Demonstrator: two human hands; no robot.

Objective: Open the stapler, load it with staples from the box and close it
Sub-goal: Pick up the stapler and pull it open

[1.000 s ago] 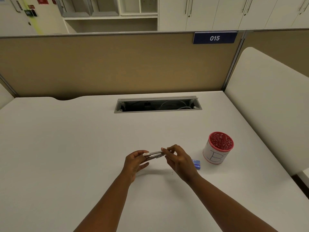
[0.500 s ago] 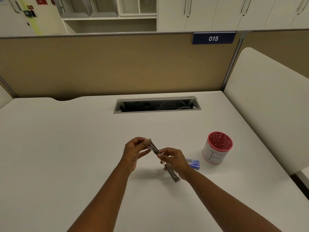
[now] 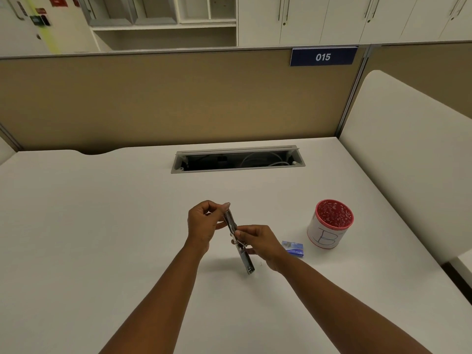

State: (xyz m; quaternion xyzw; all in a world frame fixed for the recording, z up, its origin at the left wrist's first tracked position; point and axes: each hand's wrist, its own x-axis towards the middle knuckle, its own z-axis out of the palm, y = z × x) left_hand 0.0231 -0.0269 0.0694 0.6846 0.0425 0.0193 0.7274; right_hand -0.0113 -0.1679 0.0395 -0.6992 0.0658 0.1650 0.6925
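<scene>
Pinching the far end of the stapler (image 3: pixel 238 241) between thumb and fingertips, the left hand (image 3: pixel 204 224) was curled closed around that end, above the white desk (image 3: pixel 102 226). The right hand (image 3: pixel 258 242) gripped the same stapler at its middle, thumb and fingers closed on the hinge area, with the wrist angled in from the lower right. Between the two hands the stapler lay swung open into one long, nearly straight metal strip, running diagonally from the left hand's fingertips down toward the person; its near end stuck out below the right hand and cast a soft shadow on the desk. Whether staples already sat in the channel could not be told at this size. Just to the right of the right hand, a small blue box of staples (image 3: pixel 293 248) lay flat on the desk, apart from the fingers. Further right and slightly farther back stood a white cylindrical pen holder (image 3: pixel 328 226) with a red rim and a large letter B drawn on its side, near the box but not touching it. Beyond the hands, a grey cable tray (image 3: pixel 237 159) was set into the desk with its flap open, and a tan partition (image 3: pixel 153 98) rose behind it, bearing a blue sign (image 3: pixel 323 56) that read 015.
</scene>
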